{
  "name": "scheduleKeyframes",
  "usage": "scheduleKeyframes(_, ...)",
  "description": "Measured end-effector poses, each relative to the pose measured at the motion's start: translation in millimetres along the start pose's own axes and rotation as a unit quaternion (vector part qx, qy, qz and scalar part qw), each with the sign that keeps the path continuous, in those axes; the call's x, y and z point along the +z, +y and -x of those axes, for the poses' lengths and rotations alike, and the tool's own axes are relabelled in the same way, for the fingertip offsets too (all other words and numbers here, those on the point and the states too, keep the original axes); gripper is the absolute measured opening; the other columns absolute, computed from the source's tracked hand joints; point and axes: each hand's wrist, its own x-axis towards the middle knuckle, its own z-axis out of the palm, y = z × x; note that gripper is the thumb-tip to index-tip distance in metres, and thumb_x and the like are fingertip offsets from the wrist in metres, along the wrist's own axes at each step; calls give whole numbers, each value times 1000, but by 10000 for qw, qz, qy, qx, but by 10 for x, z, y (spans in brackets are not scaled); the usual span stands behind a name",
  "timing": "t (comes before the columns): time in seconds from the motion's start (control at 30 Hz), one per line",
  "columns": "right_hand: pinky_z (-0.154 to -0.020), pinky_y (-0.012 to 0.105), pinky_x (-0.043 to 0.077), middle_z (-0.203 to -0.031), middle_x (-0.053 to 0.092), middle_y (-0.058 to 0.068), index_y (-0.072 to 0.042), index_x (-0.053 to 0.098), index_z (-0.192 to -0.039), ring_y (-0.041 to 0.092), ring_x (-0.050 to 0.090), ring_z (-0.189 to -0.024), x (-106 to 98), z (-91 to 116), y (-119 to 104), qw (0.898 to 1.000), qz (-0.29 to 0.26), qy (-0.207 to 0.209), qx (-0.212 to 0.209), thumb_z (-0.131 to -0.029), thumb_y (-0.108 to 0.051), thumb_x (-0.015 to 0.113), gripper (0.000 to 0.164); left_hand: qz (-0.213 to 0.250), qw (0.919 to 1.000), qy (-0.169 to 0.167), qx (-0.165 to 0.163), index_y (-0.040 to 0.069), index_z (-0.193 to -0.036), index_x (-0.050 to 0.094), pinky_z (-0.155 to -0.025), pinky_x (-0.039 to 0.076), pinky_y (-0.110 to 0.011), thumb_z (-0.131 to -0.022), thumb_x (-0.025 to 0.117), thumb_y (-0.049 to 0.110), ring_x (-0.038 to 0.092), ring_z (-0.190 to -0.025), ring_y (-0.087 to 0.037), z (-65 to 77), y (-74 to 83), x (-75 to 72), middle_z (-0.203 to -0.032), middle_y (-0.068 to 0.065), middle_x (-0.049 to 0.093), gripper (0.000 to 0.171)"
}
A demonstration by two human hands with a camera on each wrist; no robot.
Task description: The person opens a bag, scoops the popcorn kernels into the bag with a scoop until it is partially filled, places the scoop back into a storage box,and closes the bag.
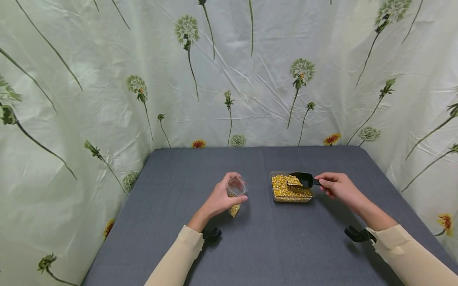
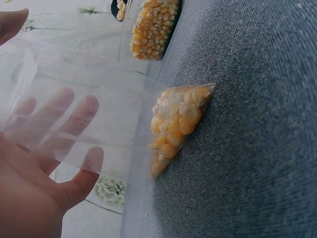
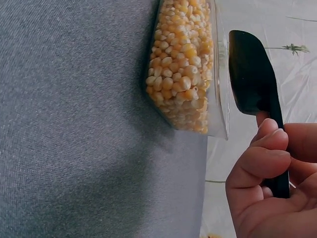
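Note:
My left hand (image 1: 219, 198) holds a clear plastic bag (image 1: 237, 186) around its mouth, which gapes open. Yellow corn kernels (image 2: 173, 121) fill the bag's pointed bottom, close over the tabletop. In the left wrist view, several fingers show through the film. My right hand (image 1: 339, 186) grips the handle of a black scoop (image 1: 306, 180), with its thumb on one side and curled fingers on the other. Kernels lie in the scoop's front part. It is held over a clear rectangular container (image 3: 221, 99) full of corn kernels (image 3: 173, 69), to the right of the bag.
A dark grey cloth-covered table (image 1: 171, 178) lies under everything. Behind it and along both sides hangs a pale curtain (image 1: 250, 79) printed with dandelions. Black wrist mounts (image 1: 212, 235) stick out below each sleeve.

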Motion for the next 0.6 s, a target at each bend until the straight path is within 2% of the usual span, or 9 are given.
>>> scheduleKeyframes(0.3,-56,34,45,-83,58,6,9,55,-131,16,49,-64,3,11,-110,9997,-217,-49,-123,-108,-16,49,35,12,9999,-4,-107,19,-136,45,-77,54,-43,-87,82,29,62,-108,-17,-5,0,3,-119,4,63,62)
scheduleKeyframes(0.47,-55,34,45,-82,59,5,8,55,-132,15,49,-63,20,-18,-147,9996,-245,-50,-157,-108,-17,49,35,124,9999,20,-115,12,-139,44,-77,54,-47,-87,82,21,61,-109,-23,0,20,15,-121,-2,63,66)
scheduleKeyframes(0.6,-55,33,44,-83,58,8,8,56,-131,15,49,-64,38,-30,-215,9994,-239,-95,-227,-108,-17,49,35,43,9999,6,-110,15,-139,45,-77,55,-42,-87,82,24,61,-110,-21,-4,26,14,-121,0,63,64)
